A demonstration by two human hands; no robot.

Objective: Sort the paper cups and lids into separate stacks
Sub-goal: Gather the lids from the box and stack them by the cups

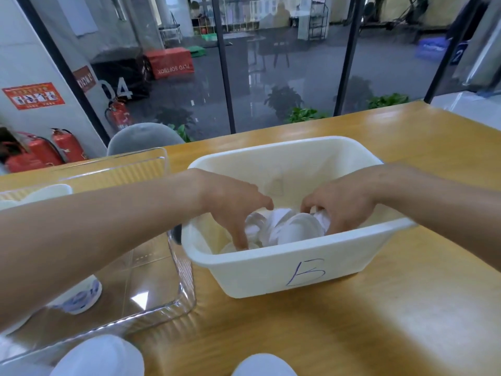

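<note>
A white plastic bin (311,270) marked with a blue "B" stands mid-table and holds a jumble of white paper cups (298,230) and clear lids (254,221). Both my hands reach down into it. My left hand (233,204) has its fingers curled down among the lids at the bin's left side. My right hand (341,204) curls its fingers around a white cup lying on its side. What my left fingers hold is hidden by the pile.
A clear plastic tray (162,302) stands left of the bin, with a blue-patterned cup (81,297) inside under my left forearm and white cups (40,194) at its far left. My knees (100,356) show below the wooden table (379,321). A grey chair (143,138) sits beyond.
</note>
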